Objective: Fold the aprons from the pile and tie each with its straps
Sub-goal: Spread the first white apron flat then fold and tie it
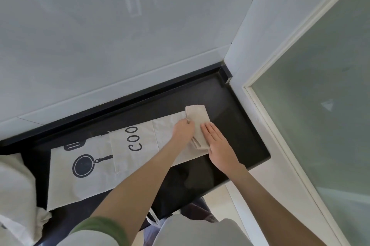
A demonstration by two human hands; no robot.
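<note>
A light grey apron (90, 169) with a black pan print and letters "COO" lies spread along the black counter (230, 145). Its right end is turned over into a narrow beige folded part (197, 120). My left hand (183, 132) pinches the left edge of that folded part. My right hand (217, 141) lies flat on the fold, fingers together, pressing it down. A white strap (152, 218) hangs off the counter's front edge.
A pile of pale aprons (16, 191) sits at the counter's left end. A white tiled wall (120, 35) runs behind the counter. A frosted glass door (320, 105) in a white frame stands at the right. The counter ends at right beside the door.
</note>
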